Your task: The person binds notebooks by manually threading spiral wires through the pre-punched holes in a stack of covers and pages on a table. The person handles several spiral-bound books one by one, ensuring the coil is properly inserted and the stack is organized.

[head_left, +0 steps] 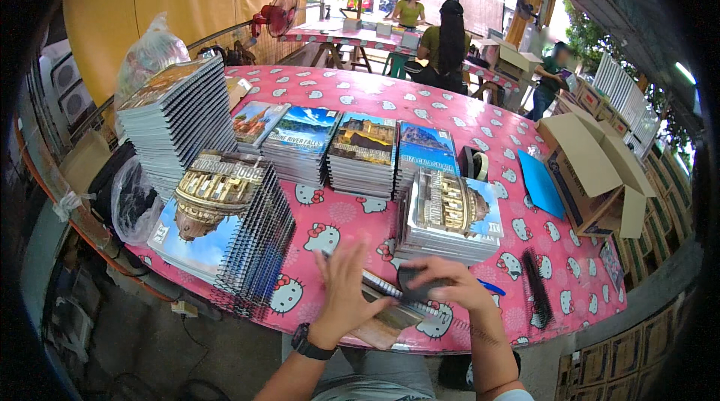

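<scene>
In front of me a thin notebook (391, 321) lies at the near table edge, with a spiral coil (444, 316) along it, partly under my hands. My left hand (346, 297) rests at its left side, fingers spread and thumb stretched across the pages. Over the notebook's far edge, my right hand (450, 282) has its fingers bent around a dark block-like object (411, 283); motion blurs its details. Just beyond stands a stack of books (450, 213) with a domed building on the cover. Spiral-bound notebooks (217, 213) with the same cover are piled on my left.
Tall notebook stacks (176, 116) rise at the far left, with several picture-covered stacks (364, 150) ahead. Black coils (537, 288), a blue tool (491, 288), a tape roll (480, 165), a blue sheet (540, 185) and an open carton (592, 168) lie rightward. People work beyond.
</scene>
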### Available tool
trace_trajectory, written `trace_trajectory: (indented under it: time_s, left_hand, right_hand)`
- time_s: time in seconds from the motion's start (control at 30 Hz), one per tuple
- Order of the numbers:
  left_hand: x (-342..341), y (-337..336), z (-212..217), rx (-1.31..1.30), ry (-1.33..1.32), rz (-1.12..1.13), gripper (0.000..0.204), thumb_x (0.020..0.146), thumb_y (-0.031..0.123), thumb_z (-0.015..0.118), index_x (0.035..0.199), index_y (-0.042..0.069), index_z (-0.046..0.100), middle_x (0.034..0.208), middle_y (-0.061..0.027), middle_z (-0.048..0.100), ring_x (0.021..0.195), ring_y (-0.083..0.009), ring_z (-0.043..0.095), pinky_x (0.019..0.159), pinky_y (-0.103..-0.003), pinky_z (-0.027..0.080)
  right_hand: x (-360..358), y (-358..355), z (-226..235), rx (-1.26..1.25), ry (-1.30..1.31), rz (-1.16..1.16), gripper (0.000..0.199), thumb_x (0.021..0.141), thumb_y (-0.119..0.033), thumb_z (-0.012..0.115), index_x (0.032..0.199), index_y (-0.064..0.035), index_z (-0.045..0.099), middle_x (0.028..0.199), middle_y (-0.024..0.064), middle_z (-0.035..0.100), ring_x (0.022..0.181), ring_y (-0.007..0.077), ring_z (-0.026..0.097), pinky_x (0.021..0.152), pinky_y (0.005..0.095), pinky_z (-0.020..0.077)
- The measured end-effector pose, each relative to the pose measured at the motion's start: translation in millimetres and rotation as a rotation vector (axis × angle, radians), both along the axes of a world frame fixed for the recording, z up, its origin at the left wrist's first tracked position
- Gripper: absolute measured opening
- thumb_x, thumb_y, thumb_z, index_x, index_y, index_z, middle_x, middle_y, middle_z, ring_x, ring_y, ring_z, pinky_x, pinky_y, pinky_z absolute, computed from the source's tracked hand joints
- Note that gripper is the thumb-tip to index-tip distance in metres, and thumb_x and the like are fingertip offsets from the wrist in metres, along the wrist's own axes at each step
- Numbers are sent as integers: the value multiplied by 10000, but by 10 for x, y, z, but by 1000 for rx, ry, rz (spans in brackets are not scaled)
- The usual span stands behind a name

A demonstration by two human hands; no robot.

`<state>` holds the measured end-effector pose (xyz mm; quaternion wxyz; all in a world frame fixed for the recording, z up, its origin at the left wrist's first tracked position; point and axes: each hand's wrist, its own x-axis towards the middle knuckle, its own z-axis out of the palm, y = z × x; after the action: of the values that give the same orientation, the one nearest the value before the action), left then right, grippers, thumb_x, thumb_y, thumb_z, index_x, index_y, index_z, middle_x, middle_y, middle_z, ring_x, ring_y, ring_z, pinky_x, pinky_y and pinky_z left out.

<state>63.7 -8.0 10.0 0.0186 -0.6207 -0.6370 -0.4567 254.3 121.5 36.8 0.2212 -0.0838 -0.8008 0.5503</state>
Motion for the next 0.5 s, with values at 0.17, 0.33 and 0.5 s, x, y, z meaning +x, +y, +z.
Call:
trace_trajectory:
  time_s: [0.17, 0.33, 0.5]
  left_hand:
    - [-211, -5, -200, 227, -538, -14, 958, 617, 195, 805, 1375, 18, 247, 1317, -156, 412, 1247, -263, 358, 1053, -415, 229]
    - [-322, 58, -487, 126, -1159, -299, 682, 732, 3, 712, 1319, 3, 365, 1213, -88, 483, 1090, -161, 470, 920, -284, 400]
    - [-221, 68, -507, 146, -1264, -307, 543, 781, -24, 654, 1280, -3, 441, 1116, -38, 526, 1007, -124, 501, 907, -248, 384]
  right_hand:
    - [-14, 98, -121, -187, 44, -40, 414, 725, -334, 657, 991, -17, 660, 1214, 164, 544, 1135, 257, 481, 979, 370, 332]
    - [-220, -12, -174, -375, 92, -93, 414, 760, -351, 632, 991, -8, 657, 1214, 183, 534, 1133, 258, 482, 964, 365, 353]
    - [-244, 63, -354, -32, -151, -247, 491, 746, -376, 653, 981, 54, 640, 1214, 211, 522, 1123, 274, 499, 955, 364, 373]
